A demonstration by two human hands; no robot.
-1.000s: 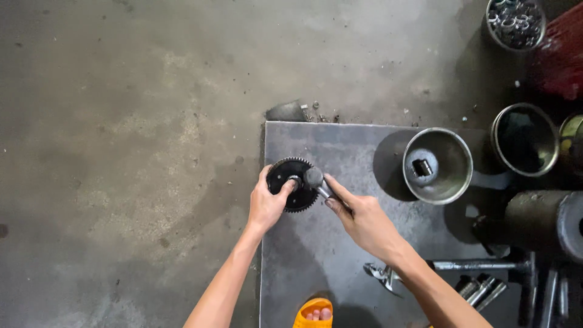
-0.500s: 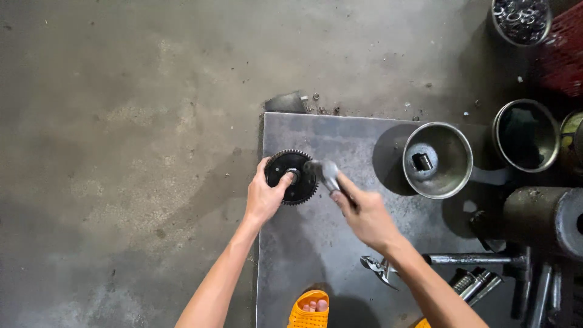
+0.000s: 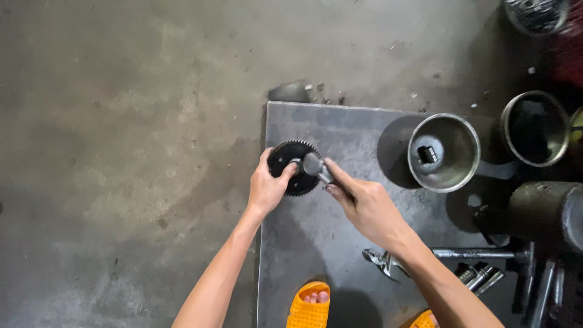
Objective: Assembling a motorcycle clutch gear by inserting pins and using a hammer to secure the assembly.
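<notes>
Black gear [image 3: 290, 165] sits at the left edge of the grey metal plate [image 3: 340, 243], left hand [image 3: 268, 187] clamped around it. Right hand [image 3: 364, 205] grips a metal tool [image 3: 316, 166] pressed at its centre. Metal cup [image 3: 444, 152] nearby, pliers [image 3: 382, 262] beside the wrist.

Right hand [image 3: 364, 206] (tool too) slightly lower

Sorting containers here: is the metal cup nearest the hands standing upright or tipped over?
Upright. The cup on the steel plate shows its round open mouth facing up, a small dark block inside.
</notes>
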